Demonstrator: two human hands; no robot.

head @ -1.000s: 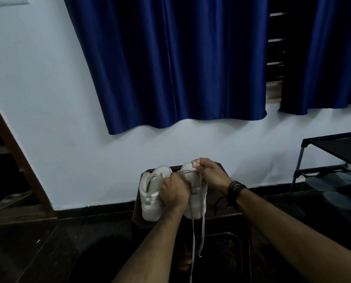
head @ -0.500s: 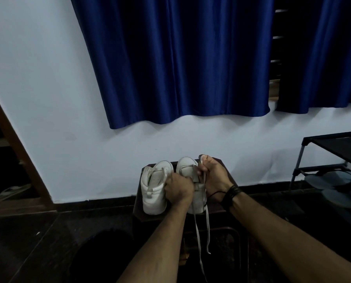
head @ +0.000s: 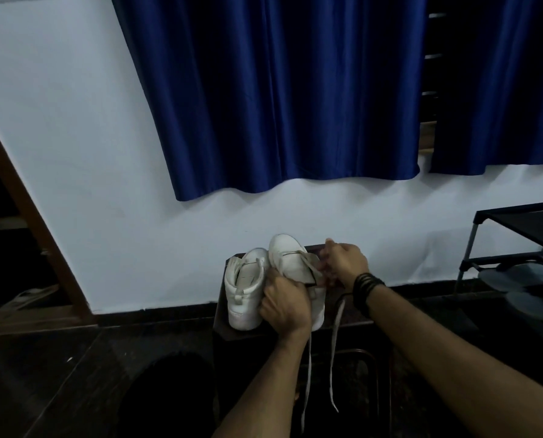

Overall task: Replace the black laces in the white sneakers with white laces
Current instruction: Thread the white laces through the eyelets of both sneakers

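Observation:
Two white sneakers stand side by side on a small dark stool (head: pixel 224 330) against the wall. The left sneaker (head: pixel 243 292) has a white lace through it. The right sneaker (head: pixel 287 256) is tipped with its toe raised. My left hand (head: pixel 284 306) grips the right sneaker at its heel and tongue. My right hand (head: pixel 343 260) pinches the white lace (head: pixel 335 343) at the eyelets on the sneaker's right side. Two loose lace ends hang down past the stool's front edge. A thin black lace (head: pixel 343 294) shows under my right wrist.
A white wall with blue curtains (head: pixel 279 90) rises behind the stool. A black shoe rack (head: pixel 516 248) holding grey sandals (head: pixel 523 279) stands at the right. A wooden door frame (head: pixel 27 216) runs along the left. The floor is dark tile.
The right sneaker's toe has lifted and turned left. My right hand moved right, drawing the lace out sideways. My left hand slid lower on the sneaker.

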